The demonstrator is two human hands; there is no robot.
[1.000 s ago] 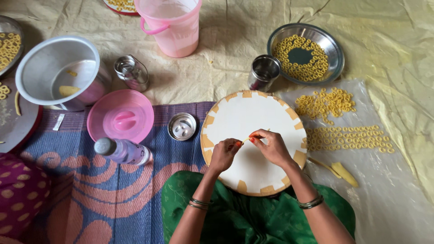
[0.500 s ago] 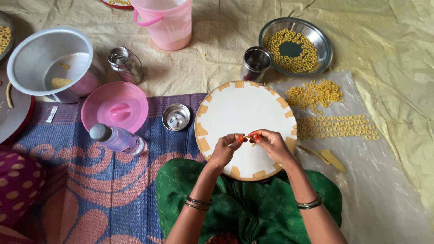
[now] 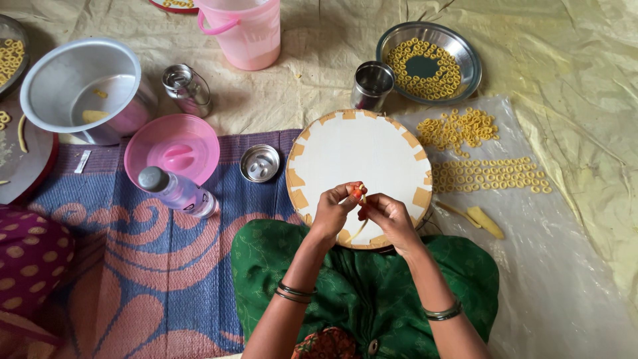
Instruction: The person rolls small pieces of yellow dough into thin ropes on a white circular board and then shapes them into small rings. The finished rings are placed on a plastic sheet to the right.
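While hands pinch orange dough (over round board).

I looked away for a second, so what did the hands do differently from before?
Both hands drew back from the middle of the round white board toward its near edge. The left hand and right hand have closed in on each other and now pinch one small orange piece together. The ring-shaped pieces, steel plate, pink lid and bottle lie as before.

We had one view only, worn on the head, looking steeply down from close above at the round white board by the mat's right edge.
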